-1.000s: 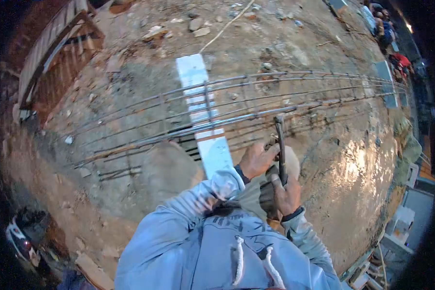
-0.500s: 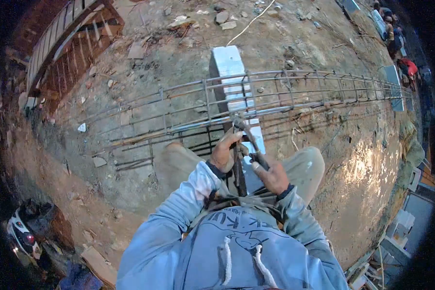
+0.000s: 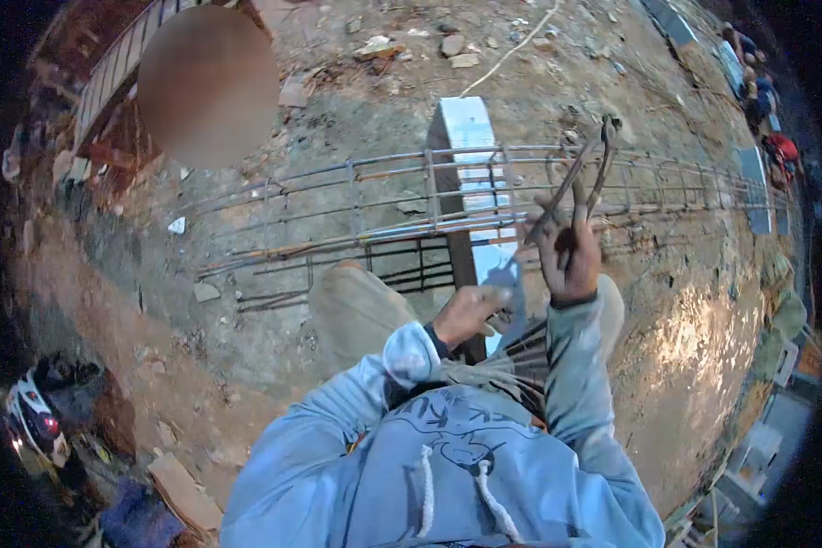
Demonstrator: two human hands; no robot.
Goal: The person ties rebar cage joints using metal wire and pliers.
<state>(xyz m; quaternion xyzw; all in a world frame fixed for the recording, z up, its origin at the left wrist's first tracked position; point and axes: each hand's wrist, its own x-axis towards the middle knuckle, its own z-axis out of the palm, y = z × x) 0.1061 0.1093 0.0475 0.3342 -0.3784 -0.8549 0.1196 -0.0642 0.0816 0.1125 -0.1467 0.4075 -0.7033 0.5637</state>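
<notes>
Muddy ground (image 3: 648, 365), pincers (image 3: 609, 139) over the rebar cage (image 3: 431, 187)

Head view: the right hand (image 3: 573, 265) is closed round the handles, the pincers' head beyond its fingers. Their long axis points away from the body, leaning right. Nearer than the cage, the left hand (image 3: 468, 313) is curled; I can't tell what it pinches.

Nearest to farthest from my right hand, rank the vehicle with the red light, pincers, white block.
1. Pincers: held in your right hand.
2. White block: just left, under the rebar cage.
3. Vehicle: far off, lower left.
</notes>
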